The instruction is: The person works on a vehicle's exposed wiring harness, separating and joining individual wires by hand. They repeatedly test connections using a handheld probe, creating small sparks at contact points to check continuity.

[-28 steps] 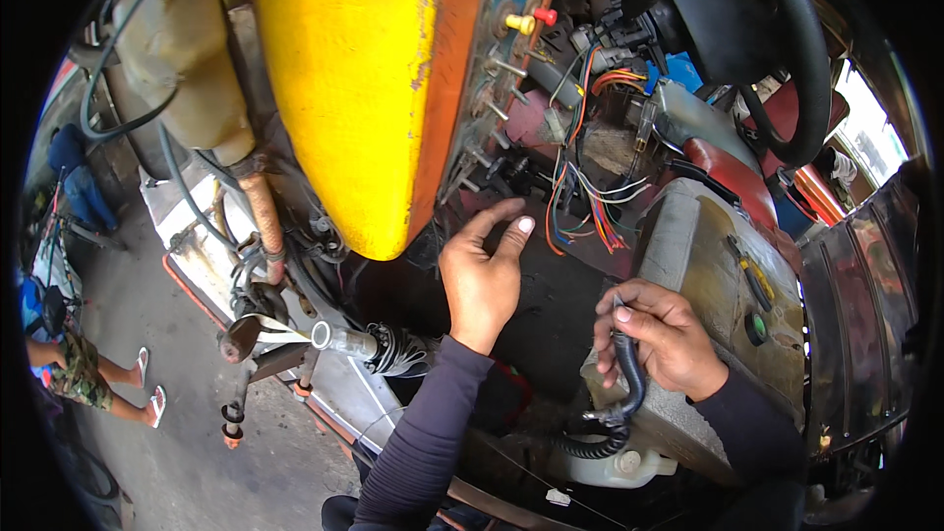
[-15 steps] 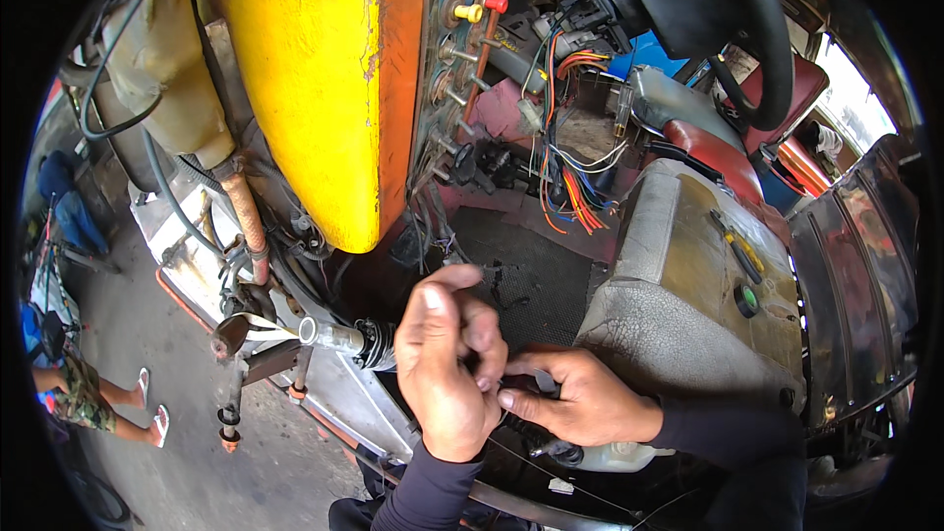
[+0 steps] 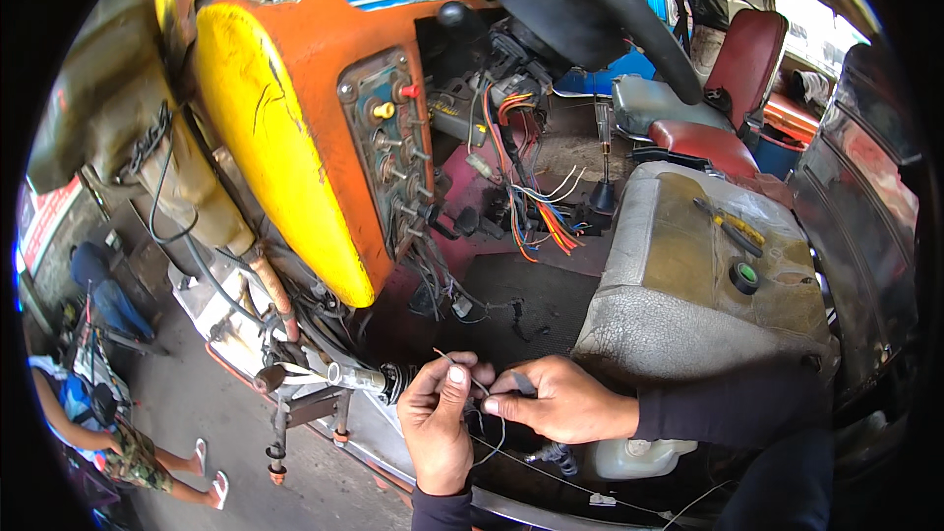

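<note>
Low in the view, my left hand (image 3: 442,418) pinches a thin grey wire (image 3: 497,421) between thumb and fingers, its short end sticking up. Just beside it, my right hand (image 3: 565,403) closes thumb and fingers on the same wire and on a dark piece (image 3: 523,384), probably the black tubing seen earlier; its lower length is mostly hidden. Beneath my right hand are a dark fitting (image 3: 556,457) and a translucent plastic container (image 3: 639,457). Above my hands, loose coloured wires (image 3: 541,226) hang beside an orange and yellow console (image 3: 280,157).
A worn grey seat (image 3: 629,315) carries pliers (image 3: 739,236) and green-black tape (image 3: 745,276). A steering wheel (image 3: 669,49) and red seat (image 3: 693,147) are beyond. Metal tube fittings (image 3: 349,377) stand at my left. A person in camouflage shorts (image 3: 133,457) stands at far left.
Both my hands have moved down and come together, my left now pinching a thin wire. The view has tilted up, showing more of the dashboard and gauges.
</note>
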Tool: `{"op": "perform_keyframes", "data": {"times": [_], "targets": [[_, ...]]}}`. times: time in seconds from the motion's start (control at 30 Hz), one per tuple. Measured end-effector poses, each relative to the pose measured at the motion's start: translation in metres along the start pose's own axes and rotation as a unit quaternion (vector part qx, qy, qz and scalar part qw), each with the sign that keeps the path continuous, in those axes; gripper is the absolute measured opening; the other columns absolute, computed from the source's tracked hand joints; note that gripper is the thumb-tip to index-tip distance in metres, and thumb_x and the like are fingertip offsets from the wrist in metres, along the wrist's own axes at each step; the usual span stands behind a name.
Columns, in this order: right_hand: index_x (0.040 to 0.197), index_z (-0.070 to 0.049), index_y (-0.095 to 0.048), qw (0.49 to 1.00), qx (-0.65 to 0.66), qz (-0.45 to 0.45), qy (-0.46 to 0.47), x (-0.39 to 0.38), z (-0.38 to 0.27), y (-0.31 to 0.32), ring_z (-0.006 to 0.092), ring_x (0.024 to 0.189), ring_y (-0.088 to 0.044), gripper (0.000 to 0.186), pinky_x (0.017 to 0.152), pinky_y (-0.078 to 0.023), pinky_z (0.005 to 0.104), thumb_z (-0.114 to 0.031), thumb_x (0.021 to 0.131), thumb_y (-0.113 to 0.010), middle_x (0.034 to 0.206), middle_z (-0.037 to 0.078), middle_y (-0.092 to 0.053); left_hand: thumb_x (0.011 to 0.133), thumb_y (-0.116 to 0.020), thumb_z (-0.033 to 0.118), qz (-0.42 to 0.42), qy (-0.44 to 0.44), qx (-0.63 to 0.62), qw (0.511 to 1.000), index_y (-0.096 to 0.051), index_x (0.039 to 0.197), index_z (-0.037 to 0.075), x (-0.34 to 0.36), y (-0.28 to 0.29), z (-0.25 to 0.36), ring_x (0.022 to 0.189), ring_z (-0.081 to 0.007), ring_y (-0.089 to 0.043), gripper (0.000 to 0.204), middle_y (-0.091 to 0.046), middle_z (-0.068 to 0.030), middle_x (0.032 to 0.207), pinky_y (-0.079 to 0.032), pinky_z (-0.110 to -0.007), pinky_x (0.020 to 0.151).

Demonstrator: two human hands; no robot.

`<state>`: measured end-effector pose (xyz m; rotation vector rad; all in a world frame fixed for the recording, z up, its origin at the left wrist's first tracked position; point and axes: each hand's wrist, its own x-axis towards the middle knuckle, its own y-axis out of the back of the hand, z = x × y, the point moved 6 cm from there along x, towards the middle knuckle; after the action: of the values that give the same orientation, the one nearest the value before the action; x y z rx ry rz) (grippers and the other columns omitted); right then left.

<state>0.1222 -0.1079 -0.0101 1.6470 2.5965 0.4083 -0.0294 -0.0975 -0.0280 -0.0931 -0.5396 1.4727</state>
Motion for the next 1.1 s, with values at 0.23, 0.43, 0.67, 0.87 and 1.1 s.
{"op": "perform_keyframes", "data": {"times": [0.23, 0.43, 0.67, 0.87, 1.1], "targets": [[0.102, -0.008, -0.051, 0.985, 0.156, 0.019, -0.067, 0.010, -0.016, 0.036, 0.0135, 0.052, -0.055, 0.022, 0.044, -0.043, 0.0320, -0.029, 0.101, -0.054, 0.075, 0.005, -0.055, 0.105, -0.066, 0.013, 0.036, -0.039, 0.157, 0.986, -0.072, 0.113, -0.003, 0.035, -0.008, 0.016, 0.079, -0.0112, -0.068, 0.019, -0.072, -0.0050, 0.087, -0.054, -0.025, 0.069], [0.098, -0.009, -0.054, 0.928, 0.310, 0.200, 0.045, 0.033, -0.040, 0.176, 0.0189, 0.062, -0.057, 0.005, 0.047, -0.048, 0.0341, -0.013, 0.097, -0.056, 0.084, 0.009, -0.060, 0.105, -0.065, 0.011, 0.078, -0.098, 0.108, 0.986, -0.070, 0.122, -0.002, 0.104, -0.036, -0.006, 0.074, -0.0107, -0.068, 0.022, -0.071, -0.0050, 0.090, -0.056, -0.024, 0.061], [0.110, -0.004, -0.061, 0.951, 0.221, 0.201, -0.078, 0.038, 0.003, 0.172, 0.0233, 0.069, -0.070, 0.017, 0.053, -0.062, 0.0397, -0.019, 0.103, -0.059, 0.088, 0.011, -0.067, 0.101, -0.068, 0.009, 0.151, -0.138, 0.123, 0.971, -0.071, 0.117, -0.001, 0.116, -0.032, -0.078, 0.078, -0.0093, -0.067, 0.018, -0.073, -0.0052, 0.091, -0.056, -0.026, 0.069], [0.109, -0.007, -0.059, 0.951, 0.188, 0.246, -0.011, 0.032, 0.012, 0.158, 0.0116, 0.057, -0.053, 0.018, 0.042, -0.041, 0.0249, -0.024, 0.106, -0.053, 0.078, 0.005, -0.057, 0.102, -0.067, 0.009, 0.125, -0.133, 0.192, 0.964, -0.072, 0.112, -0.004, 0.115, -0.023, -0.088, 0.080, -0.0081, -0.065, 0.017, -0.073, -0.0071, 0.092, -0.053, -0.026, 0.073], [0.114, -0.004, -0.057, 0.949, 0.183, 0.258, -0.010, 0.035, 0.013, 0.158, 0.0118, 0.059, -0.052, 0.022, 0.043, -0.040, 0.0248, -0.023, 0.108, -0.048, 0.083, 0.006, -0.056, 0.101, -0.069, 0.006, 0.070, -0.149, 0.212, 0.963, -0.073, 0.114, 0.000, 0.107, -0.045, -0.088, 0.082, -0.0102, -0.070, 0.016, -0.075, -0.0097, 0.088, -0.056, -0.029, 0.074]]}}
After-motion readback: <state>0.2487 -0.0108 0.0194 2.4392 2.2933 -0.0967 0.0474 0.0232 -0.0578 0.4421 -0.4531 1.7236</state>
